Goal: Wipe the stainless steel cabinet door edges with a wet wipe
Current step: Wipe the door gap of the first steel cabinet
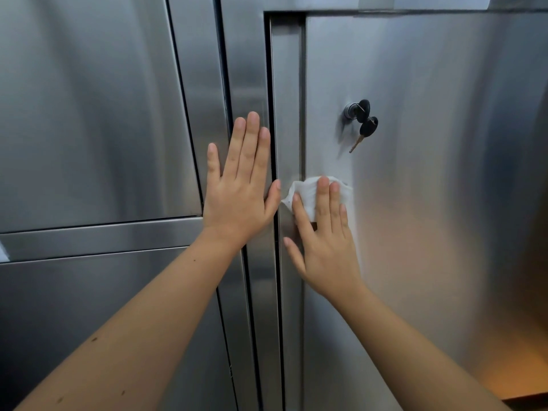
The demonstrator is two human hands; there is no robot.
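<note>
We press our right hand (324,241) flat against the stainless steel cabinet door (430,188), fingers extended and slightly spread, palm toward the metal. The wet wipe (308,192) lies crumpled under the fingertips: the index, middle and ring fingers rest on top of it, and its white folds stick out above and to the left of them. The wipe sits on the door's left edge, where the flat panel meets the recessed vertical strip (286,114) beside it, and part of it reaches over that strip. The hand does not curl around the wipe; it only pins it to the metal.

Our left hand (241,185) is also open and flat, fingers together and pointing up, laid on the vertical frame post (247,69) just left of the dark gap. Its thumb points right, toward the wipe, close to it but not touching.

Above and to the right of the wipe, well clear of our fingers, a round lock (350,109) is set in the door with a black-headed key (362,107) in it, and a second key (366,130) hangs below. To the left stands another steel panel (89,114).
</note>
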